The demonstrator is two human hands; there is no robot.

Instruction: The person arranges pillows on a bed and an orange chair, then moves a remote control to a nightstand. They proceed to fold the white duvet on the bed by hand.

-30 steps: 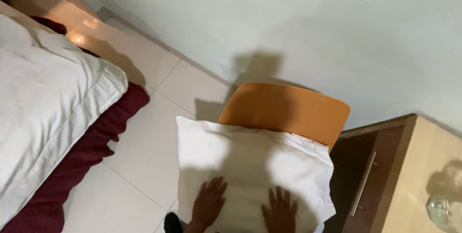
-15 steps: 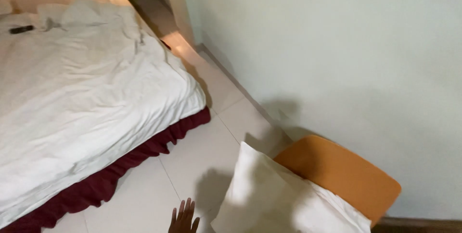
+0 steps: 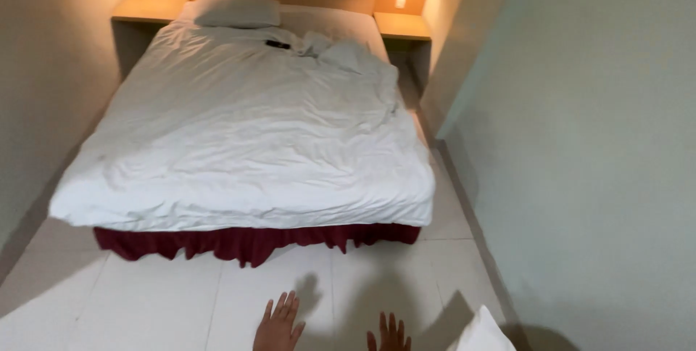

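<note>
White fabric pillow shows one corner at the near right edge, just right of the right hand. Left hand and right hand are spread open, empty. The far white-sheeted bed lies rumpled, unmade.

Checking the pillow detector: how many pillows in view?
2. One pillow lies at the bed's head; one pillow corner shows at bottom right. Others may be under the rumpled sheet.

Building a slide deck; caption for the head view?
Both open hands, left and right, hover over white floor tiles before an unmade bed.
</note>
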